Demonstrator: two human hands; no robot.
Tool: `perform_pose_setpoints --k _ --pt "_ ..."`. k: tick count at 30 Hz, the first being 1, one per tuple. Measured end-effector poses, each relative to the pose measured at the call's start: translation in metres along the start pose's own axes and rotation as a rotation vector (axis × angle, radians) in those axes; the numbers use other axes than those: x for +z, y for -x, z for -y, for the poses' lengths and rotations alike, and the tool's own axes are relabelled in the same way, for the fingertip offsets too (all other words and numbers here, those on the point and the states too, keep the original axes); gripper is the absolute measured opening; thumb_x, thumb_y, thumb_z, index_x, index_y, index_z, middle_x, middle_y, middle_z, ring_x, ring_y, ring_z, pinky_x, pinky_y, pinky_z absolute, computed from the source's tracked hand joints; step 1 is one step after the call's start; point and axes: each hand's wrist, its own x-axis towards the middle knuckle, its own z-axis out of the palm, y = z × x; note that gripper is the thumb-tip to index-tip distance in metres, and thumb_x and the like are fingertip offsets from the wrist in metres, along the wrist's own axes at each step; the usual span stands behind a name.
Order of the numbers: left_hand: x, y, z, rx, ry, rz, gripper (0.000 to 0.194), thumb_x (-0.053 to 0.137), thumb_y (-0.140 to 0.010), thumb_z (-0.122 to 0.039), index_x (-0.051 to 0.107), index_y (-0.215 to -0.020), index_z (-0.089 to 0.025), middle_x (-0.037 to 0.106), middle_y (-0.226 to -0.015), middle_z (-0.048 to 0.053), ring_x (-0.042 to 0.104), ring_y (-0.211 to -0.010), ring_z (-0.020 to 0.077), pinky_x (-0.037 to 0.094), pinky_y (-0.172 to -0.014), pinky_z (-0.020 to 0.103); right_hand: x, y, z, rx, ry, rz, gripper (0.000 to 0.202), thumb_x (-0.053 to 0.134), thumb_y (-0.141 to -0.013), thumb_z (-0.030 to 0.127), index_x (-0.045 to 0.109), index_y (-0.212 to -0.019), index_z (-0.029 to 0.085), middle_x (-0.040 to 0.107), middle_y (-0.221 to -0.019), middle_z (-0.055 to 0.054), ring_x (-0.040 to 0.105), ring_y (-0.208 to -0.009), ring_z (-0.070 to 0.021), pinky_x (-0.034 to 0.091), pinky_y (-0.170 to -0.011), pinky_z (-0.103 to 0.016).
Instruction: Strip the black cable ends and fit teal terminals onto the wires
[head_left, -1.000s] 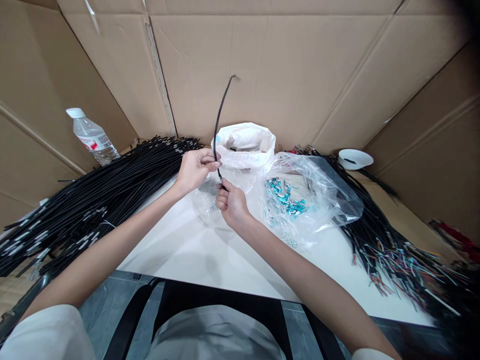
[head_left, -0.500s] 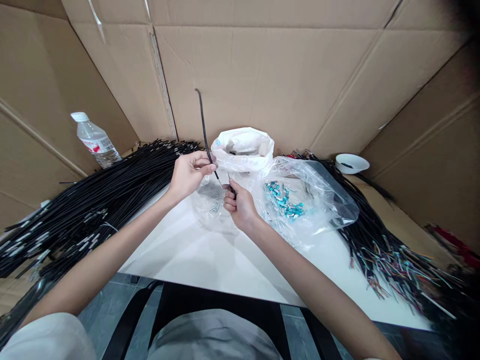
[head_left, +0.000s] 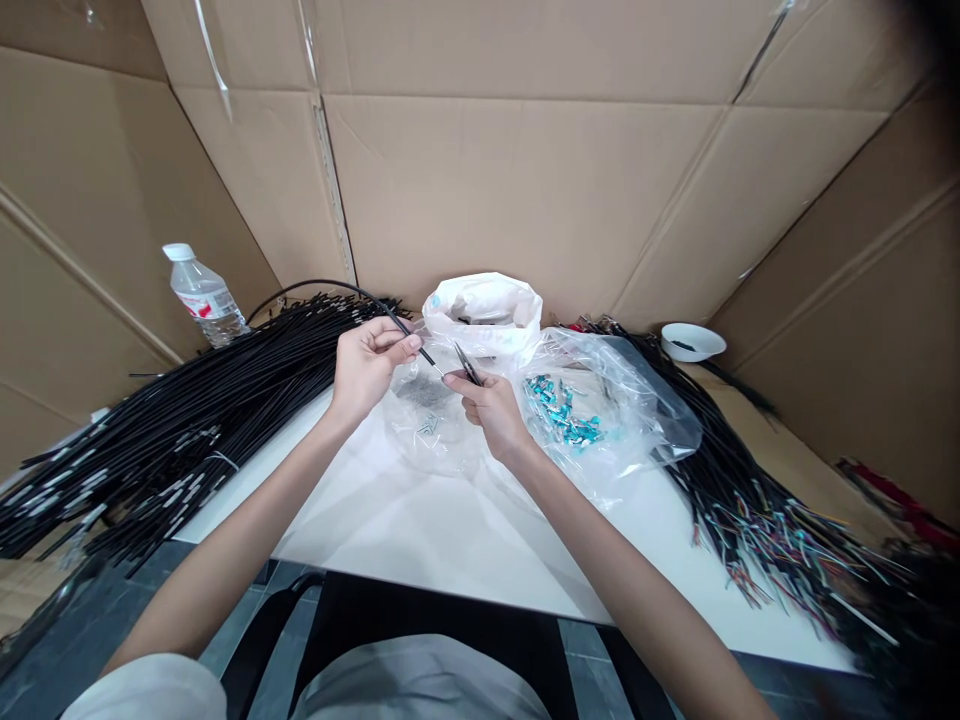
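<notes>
Head camera: we take the crumpled white plastic bag with the open mouth (head_left: 480,338) as our landmark, standing at the back of the white flat-topped table (head_left: 420,535). Just before it and to its left, our bare left hand (head_left: 367,368) pinches a thin black flexible cable (head_left: 352,288) between thumb and fingers. From that grip the cable arches leftward, and its short silvery end points down toward our bare right hand (head_left: 487,405), nearer us than the bag. There our fingers are closed around a slim dark metal tool with a pointed tip (head_left: 468,364); the cable end meets the thumb, though we cannot tell whether it is pinched. Right of the bag and nearer us, a clear plastic bag (head_left: 660,400) holds small shiny teal pieces (head_left: 564,408). Left of the landmark lies a thick heap of black cables with pale ends (head_left: 217,405); farther right sits a shallow white round bowl (head_left: 709,350).
</notes>
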Motion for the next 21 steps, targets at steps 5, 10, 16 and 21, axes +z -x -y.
perform_pose_setpoints --k 5,10,16,21 --pt "0.003 0.004 0.002 -0.048 0.005 -0.009 0.046 0.094 -0.050 -0.040 0.067 -0.076 -0.013 0.066 -0.063 0.000 0.059 -0.059 0.0120 0.052 -0.061 0.024 -0.001 0.001 0.003 -0.081 0.038 0.014 0.034 0.082 -0.059 0.042 0.062 -0.072 0.017 0.026 -0.051 0.011 0.017 -0.049 -0.0062 0.010 -0.049 -0.028" --pt "0.004 0.002 0.007 -0.065 -0.005 -0.009 0.044 0.094 -0.050 -0.040 0.065 -0.072 -0.014 0.066 -0.061 0.000 0.057 -0.054 0.0108 0.049 -0.055 0.023 -0.007 0.002 0.005 -0.117 0.127 0.049 0.034 0.082 -0.060 0.044 0.068 -0.074 0.016 0.032 -0.054 0.008 0.025 -0.054 -0.0089 0.017 -0.053 -0.029" --pt "0.008 0.001 0.010 -0.103 -0.041 -0.020 0.045 0.093 -0.050 -0.043 0.062 -0.067 -0.015 0.062 -0.056 -0.001 0.051 -0.050 0.0091 0.045 -0.051 0.022 -0.014 0.000 0.000 -0.185 0.210 0.081 0.027 0.076 -0.068 0.043 0.067 -0.072 0.018 0.037 -0.057 0.006 0.033 -0.059 -0.0115 0.023 -0.057 -0.029" --pt "0.009 0.000 0.012 -0.147 -0.051 -0.021 0.047 0.094 -0.048 -0.044 0.062 -0.067 -0.015 0.061 -0.055 -0.001 0.047 -0.047 0.0083 0.040 -0.045 0.021 -0.015 -0.002 0.005 -0.150 0.192 0.097 0.025 0.072 -0.068 0.040 0.059 -0.066 0.019 0.036 -0.058 0.005 0.034 -0.059 -0.0118 0.024 -0.057 -0.029"
